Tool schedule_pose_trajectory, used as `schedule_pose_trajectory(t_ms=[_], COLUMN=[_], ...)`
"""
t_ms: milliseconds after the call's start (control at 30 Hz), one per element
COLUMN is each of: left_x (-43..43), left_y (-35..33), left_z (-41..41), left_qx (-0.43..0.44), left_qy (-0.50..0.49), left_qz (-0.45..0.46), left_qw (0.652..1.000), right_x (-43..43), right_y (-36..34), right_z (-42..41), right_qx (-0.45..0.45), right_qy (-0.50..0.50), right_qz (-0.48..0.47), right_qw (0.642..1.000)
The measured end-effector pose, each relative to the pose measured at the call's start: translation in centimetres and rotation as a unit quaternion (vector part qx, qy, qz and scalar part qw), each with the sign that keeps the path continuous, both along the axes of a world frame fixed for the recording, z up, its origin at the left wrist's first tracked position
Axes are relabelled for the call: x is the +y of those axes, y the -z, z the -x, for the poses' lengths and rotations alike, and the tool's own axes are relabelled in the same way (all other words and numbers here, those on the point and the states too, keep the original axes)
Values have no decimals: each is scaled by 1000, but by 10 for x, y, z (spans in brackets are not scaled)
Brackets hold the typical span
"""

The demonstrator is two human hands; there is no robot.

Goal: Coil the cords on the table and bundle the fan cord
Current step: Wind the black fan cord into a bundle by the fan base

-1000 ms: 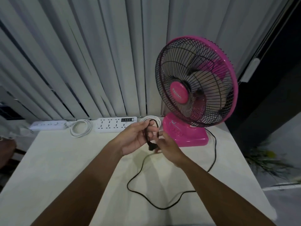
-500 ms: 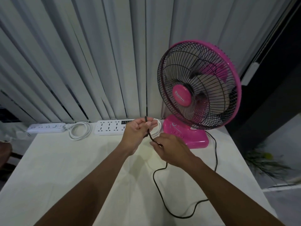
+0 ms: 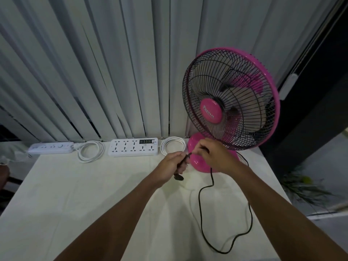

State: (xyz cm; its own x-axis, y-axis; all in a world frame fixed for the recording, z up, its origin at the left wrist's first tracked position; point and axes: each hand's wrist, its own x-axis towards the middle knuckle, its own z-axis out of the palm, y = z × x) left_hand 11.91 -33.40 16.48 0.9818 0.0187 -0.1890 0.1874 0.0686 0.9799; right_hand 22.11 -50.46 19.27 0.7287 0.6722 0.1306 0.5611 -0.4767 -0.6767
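Nearest you on the table (image 3: pixel 75 204), right side, the fan cord (image 3: pixel 200 208) lay in a loose loop. Farther, your left hand (image 3: pixel 172 165) had fingers curled round it, plug (image 3: pixel 178 178) dangling below; right hand (image 3: pixel 213 157) pinched it w/ fingertips, in front of the pink fan (image 3: pixel 231 102). Far edge: big power strip (image 3: pixel 132 149) & small power strip (image 3: pixel 50 148), w/ right coil (image 3: pixel 172 146) & left coil (image 3: pixel 91 151) beside them.

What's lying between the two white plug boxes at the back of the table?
A coiled white cord lies between the small power strip and the big power strip, seen in the head view.
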Motion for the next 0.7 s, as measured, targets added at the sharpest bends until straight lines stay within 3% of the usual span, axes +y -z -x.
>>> schedule_pose_trajectory(t_ms=[200, 267, 367, 500, 600, 700], left_x=[7, 10, 10, 10, 12, 11], left_y=[-10, -10, -10, -13, -14, -12], left_z=[6, 4, 3, 0, -1, 1], left_qx=[-15, -28, -46, -63, -73, -60], left_qy=[4, -13, -35, -112, -167, -187], left_qz=[208, 271, 320, 325, 311, 227], left_qw=[978, 962, 946, 937, 933, 954], right_x=[0, 2, 5, 7, 4, 1], right_y=[35, 40, 38, 23, 11, -1], right_z=[19, 30, 45, 62, 69, 74], right_qx=[53, 56, -25, -103, -97, -57], right_qy=[12, -8, -30, -76, -91, -89], right_qz=[-48, -12, 63, 103, 108, 93], right_qw=[997, 998, 997, 986, 985, 990])
